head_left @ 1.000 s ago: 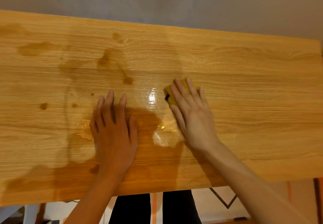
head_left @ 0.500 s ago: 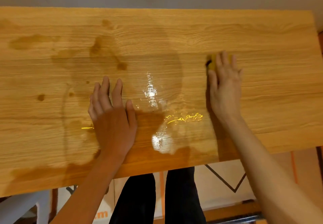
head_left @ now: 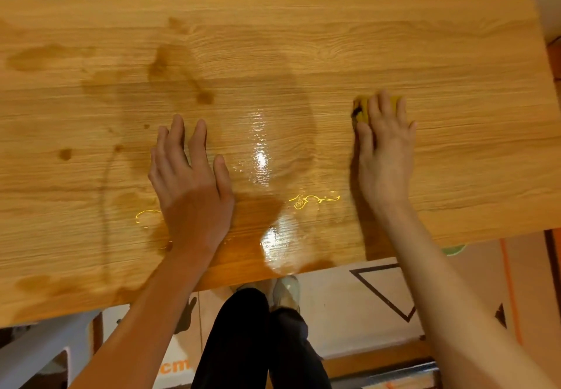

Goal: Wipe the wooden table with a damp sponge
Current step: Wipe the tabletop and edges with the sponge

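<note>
The wooden table (head_left: 455, 54) fills the view, with a wet glossy patch (head_left: 261, 158) in its middle and darker damp marks on its left half. My right hand (head_left: 385, 151) lies flat, palm down, pressing a yellow sponge (head_left: 362, 110) onto the table right of centre; only the sponge's left edge and a bit of its far edge show past my fingers. My left hand (head_left: 191, 185) rests flat on the wet wood left of centre, fingers spread, holding nothing.
The table's near edge (head_left: 303, 270) runs just in front of my legs, and its right end (head_left: 543, 85) is close to my right hand. A grey wall runs along the far edge. A white stool or frame (head_left: 39, 349) stands below left.
My right hand slid the sponge from the table's centre out to the right. My left hand stayed flat in the same place.
</note>
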`<state>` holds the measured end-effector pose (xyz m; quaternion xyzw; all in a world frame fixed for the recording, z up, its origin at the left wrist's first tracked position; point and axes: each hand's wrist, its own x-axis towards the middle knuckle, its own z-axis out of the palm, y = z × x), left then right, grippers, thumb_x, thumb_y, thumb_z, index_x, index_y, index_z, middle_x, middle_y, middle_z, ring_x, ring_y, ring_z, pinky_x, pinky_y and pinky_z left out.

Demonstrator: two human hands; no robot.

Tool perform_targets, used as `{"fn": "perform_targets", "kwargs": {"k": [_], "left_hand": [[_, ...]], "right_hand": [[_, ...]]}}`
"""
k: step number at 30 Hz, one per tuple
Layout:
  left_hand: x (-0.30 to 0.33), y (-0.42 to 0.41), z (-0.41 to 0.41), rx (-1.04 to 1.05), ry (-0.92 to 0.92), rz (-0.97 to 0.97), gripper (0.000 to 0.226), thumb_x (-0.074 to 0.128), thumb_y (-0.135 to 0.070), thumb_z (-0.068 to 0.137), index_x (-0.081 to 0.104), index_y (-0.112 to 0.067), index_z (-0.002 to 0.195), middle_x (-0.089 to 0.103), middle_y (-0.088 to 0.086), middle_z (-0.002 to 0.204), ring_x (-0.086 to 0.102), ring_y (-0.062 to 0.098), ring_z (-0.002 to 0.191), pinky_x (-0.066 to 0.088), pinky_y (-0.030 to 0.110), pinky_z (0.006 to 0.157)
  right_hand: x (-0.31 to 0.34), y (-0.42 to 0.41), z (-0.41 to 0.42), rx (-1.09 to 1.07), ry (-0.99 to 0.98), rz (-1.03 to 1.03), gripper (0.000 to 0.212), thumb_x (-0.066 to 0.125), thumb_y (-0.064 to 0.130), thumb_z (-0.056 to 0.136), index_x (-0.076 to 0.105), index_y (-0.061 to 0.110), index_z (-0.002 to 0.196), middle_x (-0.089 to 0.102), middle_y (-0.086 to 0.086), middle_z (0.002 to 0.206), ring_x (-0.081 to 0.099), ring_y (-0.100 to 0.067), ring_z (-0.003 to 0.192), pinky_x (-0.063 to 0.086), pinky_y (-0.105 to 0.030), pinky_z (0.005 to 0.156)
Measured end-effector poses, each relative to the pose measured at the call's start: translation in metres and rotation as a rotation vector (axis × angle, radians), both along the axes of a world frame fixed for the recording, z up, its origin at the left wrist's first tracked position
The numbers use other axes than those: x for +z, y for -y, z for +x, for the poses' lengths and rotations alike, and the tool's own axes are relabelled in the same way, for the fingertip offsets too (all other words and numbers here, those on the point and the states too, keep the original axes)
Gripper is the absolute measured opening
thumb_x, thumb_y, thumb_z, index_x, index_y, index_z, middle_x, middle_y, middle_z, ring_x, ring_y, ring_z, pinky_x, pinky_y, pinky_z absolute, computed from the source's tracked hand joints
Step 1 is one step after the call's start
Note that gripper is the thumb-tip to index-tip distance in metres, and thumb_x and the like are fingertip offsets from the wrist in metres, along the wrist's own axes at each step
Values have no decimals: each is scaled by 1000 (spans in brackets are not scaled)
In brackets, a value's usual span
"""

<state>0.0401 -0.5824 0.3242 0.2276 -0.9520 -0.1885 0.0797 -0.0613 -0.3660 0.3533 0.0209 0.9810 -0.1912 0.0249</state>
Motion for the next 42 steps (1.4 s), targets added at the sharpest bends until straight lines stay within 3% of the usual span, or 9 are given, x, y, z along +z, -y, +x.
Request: {"fn": "perform_targets", "kwargs": {"k": [2,8,11,15,19,22,29,36,42], "left_hand": [[-1,1,-1,1,-6,0,49,43,-26,104,41,-13,151,32,14,161,23,35,152,19,50,122],[-4,2,-1,0,8,-9,50,40,-29,104,38,-15,152,28,12,163,21,33,153,17,50,122],[-3,1,0,-5,-3,2,50,39,-29,104,38,-14,152,28,12,163,21,33,153,18,51,122],[-3,1,1,-8,-13,-4,49,39,-28,104,39,-13,151,29,13,162,22,34,152,19,51,121],[-2,1,1,-6,-23,-9,49,38,-29,104,40,-13,150,31,13,161,23,34,152,20,50,121],[-3,1,1,-22,-23,-23,48,38,-30,105,40,-12,150,32,14,160,25,36,150,22,51,119],[5,4,7,-55,-56,93,45,45,-26,104,45,-17,148,26,15,161,16,37,153,14,50,121],[13,15,67,-197,-29,86,39,57,-21,100,57,-20,139,36,18,152,29,42,143,27,59,115],[1,11,71,-163,-76,55,40,50,-26,103,52,-23,143,37,15,151,36,30,136,28,47,113]], "right_hand": [[-4,36,14,-69,-2,36,47,36,21,104,31,18,150,21,-2,161,8,-26,151,4,-44,123],[-15,84,57,580,-47,206,50,38,24,105,24,22,153,17,-1,162,8,-27,150,-2,-46,121],[-9,5,29,236,-31,113,46,41,20,103,37,19,148,27,-3,159,15,-27,150,9,-50,122],[-5,-8,32,-119,-9,79,49,36,20,103,28,15,151,18,-4,162,6,-28,151,2,-51,122],[-17,88,89,378,-103,185,54,38,21,104,17,20,154,13,-4,162,6,-31,150,-1,-46,120],[-16,75,89,658,-16,175,48,28,30,106,20,22,154,13,1,162,4,-25,151,0,-45,122],[-2,-58,45,15,1,5,46,36,21,104,33,16,150,21,-2,161,8,-25,151,2,-45,123],[-3,-50,46,-2,-12,24,47,35,19,104,31,13,150,18,-4,162,6,-27,151,1,-45,123],[-9,29,86,208,0,87,49,24,27,106,17,20,154,7,0,164,-3,-24,151,-5,-41,123]]}}
